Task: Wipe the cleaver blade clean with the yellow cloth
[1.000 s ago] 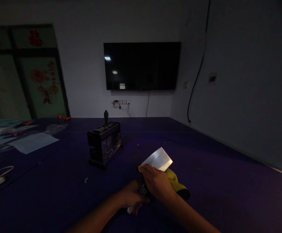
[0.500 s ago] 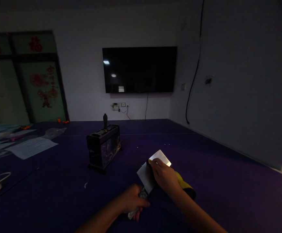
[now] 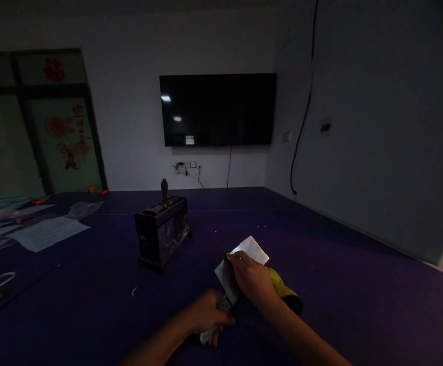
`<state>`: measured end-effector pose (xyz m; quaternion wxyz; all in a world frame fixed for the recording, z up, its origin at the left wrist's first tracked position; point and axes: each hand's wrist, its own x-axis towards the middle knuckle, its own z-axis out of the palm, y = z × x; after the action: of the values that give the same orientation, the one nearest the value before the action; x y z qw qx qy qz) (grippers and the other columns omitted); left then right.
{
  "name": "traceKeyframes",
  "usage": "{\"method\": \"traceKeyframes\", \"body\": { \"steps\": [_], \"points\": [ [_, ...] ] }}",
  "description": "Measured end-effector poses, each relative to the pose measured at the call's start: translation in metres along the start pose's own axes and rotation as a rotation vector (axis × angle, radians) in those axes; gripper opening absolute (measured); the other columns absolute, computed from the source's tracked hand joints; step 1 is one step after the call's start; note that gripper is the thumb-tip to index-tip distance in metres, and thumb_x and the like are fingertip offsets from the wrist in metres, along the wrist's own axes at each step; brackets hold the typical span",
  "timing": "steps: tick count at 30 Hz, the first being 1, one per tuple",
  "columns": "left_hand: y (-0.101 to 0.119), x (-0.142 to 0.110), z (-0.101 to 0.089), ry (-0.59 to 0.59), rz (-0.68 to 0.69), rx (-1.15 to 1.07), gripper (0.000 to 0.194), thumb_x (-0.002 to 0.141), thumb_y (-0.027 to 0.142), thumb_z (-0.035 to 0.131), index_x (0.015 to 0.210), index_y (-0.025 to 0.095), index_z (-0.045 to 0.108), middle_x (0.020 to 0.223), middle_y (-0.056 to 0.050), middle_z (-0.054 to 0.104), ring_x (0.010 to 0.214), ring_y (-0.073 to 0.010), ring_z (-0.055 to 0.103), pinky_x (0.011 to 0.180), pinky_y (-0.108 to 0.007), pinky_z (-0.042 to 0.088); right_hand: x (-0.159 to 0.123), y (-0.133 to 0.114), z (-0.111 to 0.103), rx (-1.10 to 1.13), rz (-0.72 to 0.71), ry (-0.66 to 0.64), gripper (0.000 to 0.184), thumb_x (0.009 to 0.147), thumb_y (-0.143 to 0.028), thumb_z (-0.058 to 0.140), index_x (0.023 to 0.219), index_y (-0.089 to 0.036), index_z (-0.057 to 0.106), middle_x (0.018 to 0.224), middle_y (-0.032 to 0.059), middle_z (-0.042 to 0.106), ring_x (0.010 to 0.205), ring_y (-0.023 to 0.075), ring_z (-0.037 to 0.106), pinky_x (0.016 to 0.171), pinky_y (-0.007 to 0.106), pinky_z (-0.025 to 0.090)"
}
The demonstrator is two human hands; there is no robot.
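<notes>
Blade [image 3: 254,248]: bright sheen beyond grip of left hand [image 3: 208,312]
Tabletop [image 3: 328,264]: dim violet, detail lost around grip
Screen [image 3: 217,112]: white reflections, far beyond grip
Right wall [image 3: 377,152]: shadowed, paler patch far right of grip
Upper right corner: near black

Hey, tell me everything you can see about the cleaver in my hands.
The cleaver has a broad, roughly rectangular blade that looks like smooth, shiny metal, brightest at its far end. It slants away from you, over the purple tabletop; contact there can't be judged. Your left hand grips the handle, partly covered by crinkled, pale wrapping. Your right hand holds a yellow cloth at the blade, hiding its middle.
</notes>
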<state>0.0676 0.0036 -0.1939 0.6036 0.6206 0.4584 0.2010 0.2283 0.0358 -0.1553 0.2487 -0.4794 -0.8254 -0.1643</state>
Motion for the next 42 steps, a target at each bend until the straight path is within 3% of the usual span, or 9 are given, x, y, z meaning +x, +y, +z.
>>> {"method": "traceKeyframes", "body": {
  "steps": [6,15,22,27,35,38,42],
  "points": [
    [0.003,-0.003,0.0,-0.029,0.001,0.035,0.02,0.061,0.028,0.06,0.06,0.015,0.045,0.04,0.007,0.045,0.03,-0.0079,0.043,0.034,-0.018,0.034,0.0,0.012,0.0,-0.031,0.084,0.057,0.031,0.086,-0.014,0.037,0.109,-0.019,0.057,0.105,0.0064,0.06,0.074,0.0152,0.062,0.058,0.022,0.047],
    [0.001,0.0,0.001,0.019,0.042,0.015,0.023,0.056,0.03,0.063,0.051,0.015,0.046,0.038,0.005,0.044,0.03,-0.0097,0.042,0.033,-0.021,0.034,-0.011,-0.028,0.007,0.07,-0.186,0.105,0.027,0.085,-0.011,0.038,0.102,-0.018,0.059,0.096,0.0054,0.061,0.069,0.0127,0.061,0.061,0.022,0.048],
    [0.001,0.0,0.001,0.016,0.022,0.039,0.025,0.057,0.032,0.062,0.05,0.015,0.045,0.037,0.005,0.043,0.03,-0.0094,0.041,0.033,-0.021,0.034,-0.012,-0.025,0.01,0.057,-0.247,0.152,0.027,0.085,-0.012,0.039,0.102,-0.019,0.058,0.093,0.0054,0.061,0.07,0.0128,0.06,0.06,0.022,0.047],
    [0.002,-0.003,0.0,-0.014,0.046,0.078,0.021,0.06,0.031,0.061,0.061,0.016,0.047,0.04,0.006,0.046,0.032,-0.01,0.045,0.034,-0.02,0.035,-0.009,-0.009,0.006,-0.003,-0.146,0.151,0.031,0.084,-0.011,0.039,0.109,-0.02,0.056,0.101,0.0053,0.061,0.07,0.0136,0.06,0.063,0.024,0.047],
    [0.008,-0.008,-0.001,-0.06,0.022,0.113,0.02,0.063,0.028,0.059,0.067,0.016,0.043,0.044,0.007,0.047,0.033,-0.0085,0.047,0.033,-0.017,0.035,0.001,0.042,-0.01,-0.08,0.2,0.146,0.031,0.087,-0.013,0.034,0.105,-0.021,0.058,0.102,0.0052,0.061,0.077,0.0142,0.061,0.06,0.02,0.045],
    [0.008,-0.01,-0.002,-0.056,0.027,0.108,0.018,0.063,0.026,0.058,0.068,0.017,0.044,0.044,0.006,0.048,0.033,-0.0087,0.047,0.031,-0.016,0.034,0.0,0.045,-0.009,-0.062,0.211,0.164,0.033,0.087,-0.014,0.032,0.106,-0.022,0.058,0.104,0.0052,0.061,0.078,0.0147,0.061,0.06,0.02,0.045],
    [0.008,-0.01,-0.002,-0.062,0.029,0.112,0.017,0.063,0.028,0.057,0.062,0.016,0.044,0.042,0.006,0.046,0.033,-0.01,0.047,0.031,-0.018,0.034,-0.003,0.029,-0.004,-0.048,0.131,0.143,0.034,0.086,-0.013,0.035,0.109,-0.021,0.058,0.106,0.0057,0.06,0.075,0.016,0.062,0.058,0.023,0.047]
  ]
}}
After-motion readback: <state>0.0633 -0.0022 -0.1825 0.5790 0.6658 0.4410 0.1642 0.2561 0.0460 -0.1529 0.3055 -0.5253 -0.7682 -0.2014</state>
